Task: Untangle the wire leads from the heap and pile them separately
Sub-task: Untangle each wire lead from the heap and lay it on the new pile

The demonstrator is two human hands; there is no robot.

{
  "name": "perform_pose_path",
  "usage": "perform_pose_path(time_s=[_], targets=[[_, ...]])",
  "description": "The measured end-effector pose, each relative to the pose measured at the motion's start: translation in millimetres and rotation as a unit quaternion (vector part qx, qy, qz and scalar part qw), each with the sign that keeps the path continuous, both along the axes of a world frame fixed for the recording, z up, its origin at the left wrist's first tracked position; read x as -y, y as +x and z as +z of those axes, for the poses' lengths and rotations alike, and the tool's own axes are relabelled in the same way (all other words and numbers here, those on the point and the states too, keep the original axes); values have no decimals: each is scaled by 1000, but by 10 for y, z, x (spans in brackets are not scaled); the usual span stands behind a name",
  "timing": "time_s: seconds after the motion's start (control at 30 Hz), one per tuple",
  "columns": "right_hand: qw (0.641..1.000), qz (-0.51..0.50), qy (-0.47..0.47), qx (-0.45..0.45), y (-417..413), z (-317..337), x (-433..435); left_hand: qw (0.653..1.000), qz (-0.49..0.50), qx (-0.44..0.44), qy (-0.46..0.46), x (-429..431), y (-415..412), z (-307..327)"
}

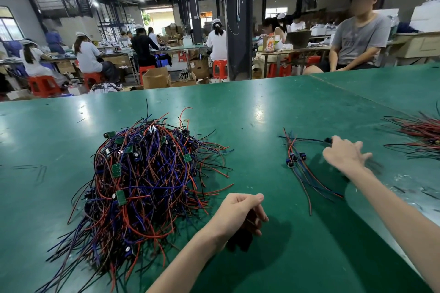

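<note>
A big tangled heap of red, blue and black wire leads (145, 181) with small green boards lies on the green table (262, 126), left of centre. To its right is a small separate pile of leads (300, 163) with black connectors. My right hand (345, 155) hovers just right of that pile, fingers spread and blurred, beside the black connector (328, 140) of the topmost lead. My left hand (240, 213) is raised just above the table at the heap's lower right edge, fingers curled in with the thumb against the index finger; I see nothing held in it.
Another spread of red and black wires (421, 134) lies at the table's far right edge. A person in a grey shirt (357, 40) sits beyond the far right of the table. Workers on red stools fill the workshop behind.
</note>
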State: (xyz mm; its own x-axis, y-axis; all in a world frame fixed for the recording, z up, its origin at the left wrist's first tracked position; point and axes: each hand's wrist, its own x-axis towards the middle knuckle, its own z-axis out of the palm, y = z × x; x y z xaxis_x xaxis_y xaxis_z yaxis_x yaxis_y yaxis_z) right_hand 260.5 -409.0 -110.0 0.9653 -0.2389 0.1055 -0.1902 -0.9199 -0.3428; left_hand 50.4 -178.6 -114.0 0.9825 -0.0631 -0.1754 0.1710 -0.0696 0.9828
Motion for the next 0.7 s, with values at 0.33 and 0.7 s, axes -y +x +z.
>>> perform_pose_path(time_s=[0.33, 0.7], targets=[[975, 183, 17, 128, -803, 103, -808, 972, 76, 148, 168, -25, -46, 192], [941, 296, 94, 130, -1403, -70, -1275, 654, 499, 174, 541, -1151, -124, 627]])
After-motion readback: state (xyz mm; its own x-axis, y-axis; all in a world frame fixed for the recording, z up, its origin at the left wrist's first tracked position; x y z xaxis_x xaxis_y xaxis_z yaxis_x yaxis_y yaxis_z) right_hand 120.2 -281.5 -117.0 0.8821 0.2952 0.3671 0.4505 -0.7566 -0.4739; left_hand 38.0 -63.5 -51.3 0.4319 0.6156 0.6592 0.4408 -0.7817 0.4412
